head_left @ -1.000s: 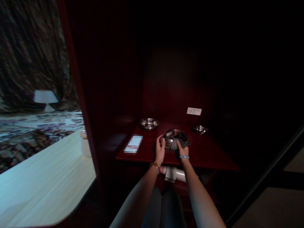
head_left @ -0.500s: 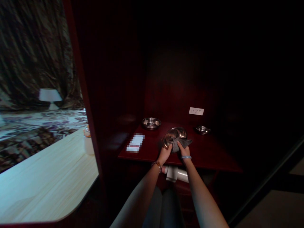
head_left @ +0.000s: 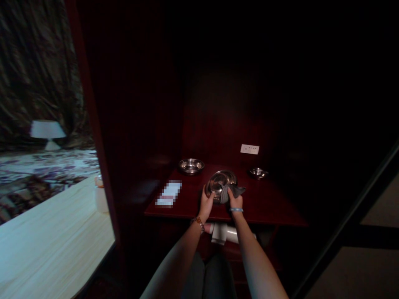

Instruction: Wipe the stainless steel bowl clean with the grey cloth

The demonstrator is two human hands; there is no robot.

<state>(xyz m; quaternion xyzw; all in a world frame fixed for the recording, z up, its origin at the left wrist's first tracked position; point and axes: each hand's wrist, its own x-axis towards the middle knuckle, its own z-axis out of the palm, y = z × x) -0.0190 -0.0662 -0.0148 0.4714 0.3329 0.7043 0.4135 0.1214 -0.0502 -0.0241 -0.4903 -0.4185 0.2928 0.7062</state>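
A shiny steel bowl is held tilted over the front half of the dark red desk, its inside facing me. My left hand grips its left rim, thumb on the inner side. A grey cloth is bunched in my right hand, pressed against the bowl's lower right rim, with one corner sticking out to the right. The fingers under the cloth and behind the bowl are hidden.
Another steel bowl stands at the back left, a smaller one at the back right below a white socket. A blurred white item lies left. Below the desk edge sits a white hair dryer-like object.
My left hand has moved up along the left rim, and the bowl shows more of its inside. The cloth has shifted to the bowl's right side. The whole view has swung slightly right.
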